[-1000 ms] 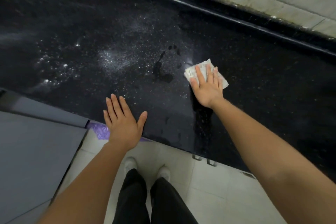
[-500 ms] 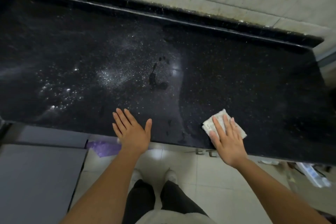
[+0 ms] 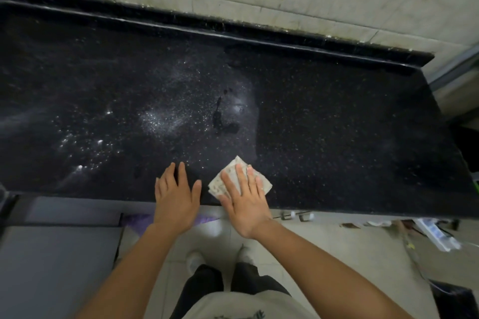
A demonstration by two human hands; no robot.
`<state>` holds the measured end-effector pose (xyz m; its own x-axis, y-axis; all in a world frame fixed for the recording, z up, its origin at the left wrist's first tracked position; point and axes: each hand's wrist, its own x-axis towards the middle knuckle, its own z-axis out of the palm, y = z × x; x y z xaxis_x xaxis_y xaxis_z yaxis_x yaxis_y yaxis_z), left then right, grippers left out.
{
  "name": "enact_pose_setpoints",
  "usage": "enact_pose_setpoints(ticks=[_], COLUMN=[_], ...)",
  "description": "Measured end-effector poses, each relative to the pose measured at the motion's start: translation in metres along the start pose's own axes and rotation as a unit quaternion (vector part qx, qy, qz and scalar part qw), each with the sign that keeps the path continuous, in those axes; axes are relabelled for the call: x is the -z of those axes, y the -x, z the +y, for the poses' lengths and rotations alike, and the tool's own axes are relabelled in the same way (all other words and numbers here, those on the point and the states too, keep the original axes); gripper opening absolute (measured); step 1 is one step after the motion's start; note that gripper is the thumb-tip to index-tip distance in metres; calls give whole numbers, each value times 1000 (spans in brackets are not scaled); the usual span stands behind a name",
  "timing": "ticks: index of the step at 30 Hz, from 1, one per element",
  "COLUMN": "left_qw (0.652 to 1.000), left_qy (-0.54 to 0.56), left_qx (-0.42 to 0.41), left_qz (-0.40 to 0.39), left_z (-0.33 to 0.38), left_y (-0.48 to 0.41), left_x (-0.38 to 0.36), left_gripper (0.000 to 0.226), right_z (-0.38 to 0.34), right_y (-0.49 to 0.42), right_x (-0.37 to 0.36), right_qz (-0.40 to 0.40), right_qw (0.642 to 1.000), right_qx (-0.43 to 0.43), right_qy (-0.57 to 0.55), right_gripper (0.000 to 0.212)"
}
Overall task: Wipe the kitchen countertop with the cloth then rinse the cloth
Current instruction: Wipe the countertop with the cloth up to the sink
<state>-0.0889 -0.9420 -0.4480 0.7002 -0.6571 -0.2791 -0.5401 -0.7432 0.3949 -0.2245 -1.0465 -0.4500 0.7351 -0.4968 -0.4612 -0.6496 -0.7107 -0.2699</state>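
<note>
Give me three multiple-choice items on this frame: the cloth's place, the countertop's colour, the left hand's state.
1. Where is the cloth?
A) in a sink
B) at the countertop's front edge, under the right hand
C) draped over a tap

2. What colour is the countertop?
A) white
B) wood brown
C) black, speckled

3. The left hand is:
A) open, fingers straight, holding nothing
B) gripping the cloth
C) out of view

Answers:
1 B, straight fingers press it near the front edge.
2 C, dark stone with light flecks.
3 A, it lies flat beside the cloth.
</note>
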Motion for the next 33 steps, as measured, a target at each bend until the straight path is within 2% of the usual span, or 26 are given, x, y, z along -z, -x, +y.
enact_pose_setpoints(ticks=[5, 9, 17, 22, 26, 29, 33], left_qw=[998, 998, 998, 996, 992, 990, 989], left_qy=[-21, -30, -30, -35, -39, -39, -36], left_qx=[17, 28, 56, 76, 89, 103, 109], left_qz=[50, 45, 13, -36, -75, -91, -93], left_z=[-24, -32, -34, -31, -30, -26, -21], left_y=[3, -5, -11, -14, -14, -15, -15], left_x=[-6, -3, -3, 3, 6, 11, 14], left_gripper=[73, 76, 88, 86, 93, 95, 84], right_z=[17, 22, 51, 63, 69, 67, 54], right_y=[5, -6, -82, -144, -186, -197, -171], right_x=[10, 16, 63, 97, 123, 128, 100], right_qz=[-18, 1, 20, 12, 2, 15, 46], right_qw=[997, 999, 999, 1000, 999, 999, 999], right_qx=[56, 31, -25, -19, -22, -26, 5], right_qy=[52, 42, 11, 21, 33, 20, 23], right_gripper=[54, 53, 55, 56, 57, 58, 57])
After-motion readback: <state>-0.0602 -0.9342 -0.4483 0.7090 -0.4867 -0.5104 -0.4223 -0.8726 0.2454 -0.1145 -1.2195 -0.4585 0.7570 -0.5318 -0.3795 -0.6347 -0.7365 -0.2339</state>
